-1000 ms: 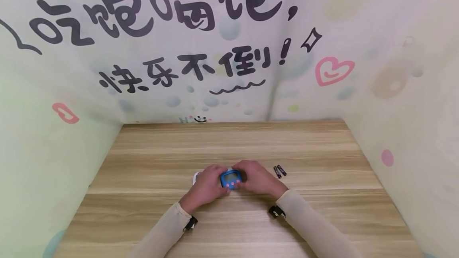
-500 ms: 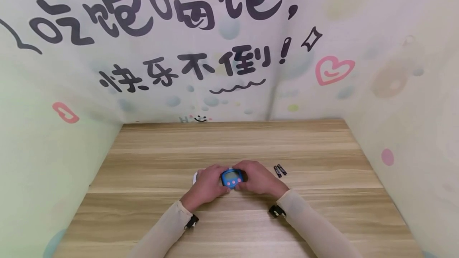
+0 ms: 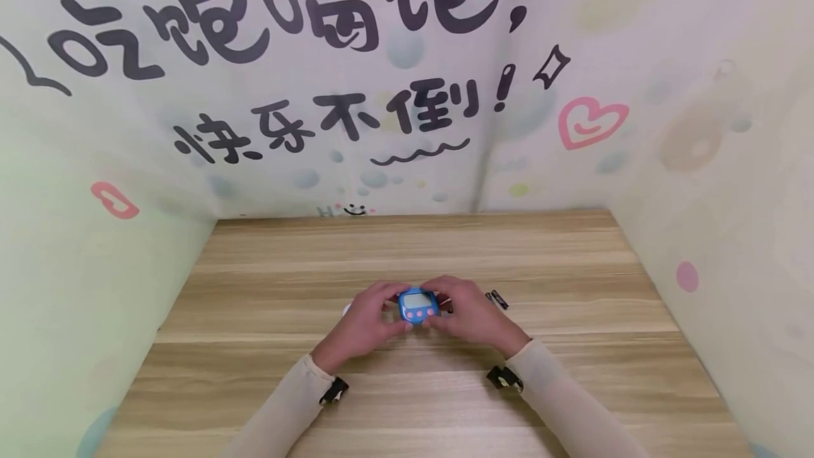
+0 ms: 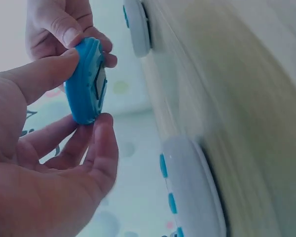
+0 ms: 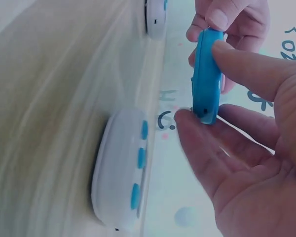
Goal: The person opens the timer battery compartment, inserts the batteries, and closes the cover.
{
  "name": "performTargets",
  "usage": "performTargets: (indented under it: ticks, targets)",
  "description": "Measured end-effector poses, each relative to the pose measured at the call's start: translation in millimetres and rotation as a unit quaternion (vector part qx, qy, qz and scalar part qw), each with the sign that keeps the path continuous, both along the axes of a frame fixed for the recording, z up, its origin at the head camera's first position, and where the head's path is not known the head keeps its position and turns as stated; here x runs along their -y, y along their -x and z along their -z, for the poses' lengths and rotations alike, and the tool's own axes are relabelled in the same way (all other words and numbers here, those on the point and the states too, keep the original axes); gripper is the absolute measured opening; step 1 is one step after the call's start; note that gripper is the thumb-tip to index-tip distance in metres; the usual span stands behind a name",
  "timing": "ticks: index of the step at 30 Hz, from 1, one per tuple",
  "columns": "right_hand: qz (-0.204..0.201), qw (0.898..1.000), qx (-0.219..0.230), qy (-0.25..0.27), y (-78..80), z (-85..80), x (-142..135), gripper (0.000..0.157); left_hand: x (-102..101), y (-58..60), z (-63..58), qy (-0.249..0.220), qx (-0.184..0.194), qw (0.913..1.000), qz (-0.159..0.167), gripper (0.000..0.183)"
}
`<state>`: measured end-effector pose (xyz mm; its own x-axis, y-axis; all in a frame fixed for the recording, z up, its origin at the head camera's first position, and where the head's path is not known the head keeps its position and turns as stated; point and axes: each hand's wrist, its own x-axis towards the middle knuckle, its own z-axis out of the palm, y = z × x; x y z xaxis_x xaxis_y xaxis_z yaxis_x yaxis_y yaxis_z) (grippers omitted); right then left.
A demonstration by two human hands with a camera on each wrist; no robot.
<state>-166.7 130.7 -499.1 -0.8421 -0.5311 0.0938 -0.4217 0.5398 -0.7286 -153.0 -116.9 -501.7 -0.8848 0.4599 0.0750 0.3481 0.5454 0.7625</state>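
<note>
A blue digital timer (image 3: 418, 306) with a grey screen and three pink buttons is held between both hands, its screen facing up in the head view. My left hand (image 3: 365, 320) pinches its left side, thumb on the near edge and fingers on the far edge. My right hand (image 3: 470, 311) pinches the right side in the same way. Both wrist views show the timer raised off the table; its back (image 5: 207, 74) is blue. A white device with blue buttons (image 4: 190, 187) lies on the table below, and a second white device (image 4: 137, 27) is partly cut off.
Two small dark batteries (image 3: 500, 300) lie just beyond my right hand, one partly hidden by it. The wooden tabletop (image 3: 407, 253) ends against a printed wall (image 3: 286, 182) at the back, with walls on both sides.
Both hands have moved a little up and right in the head view, carrying the blue timer. The right hand now partly covers a battery. The timer's screen has turned to look paler.
</note>
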Motion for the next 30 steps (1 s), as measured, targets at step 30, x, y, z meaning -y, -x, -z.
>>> performTargets:
  ticks: [30]
  targets:
    - [0.067, 0.974, 0.146, 0.158, -19.0, -3.9, -25, 0.060, -10, -24.3, 3.3, -0.208, 0.138, 0.9682, -0.022, 0.065]
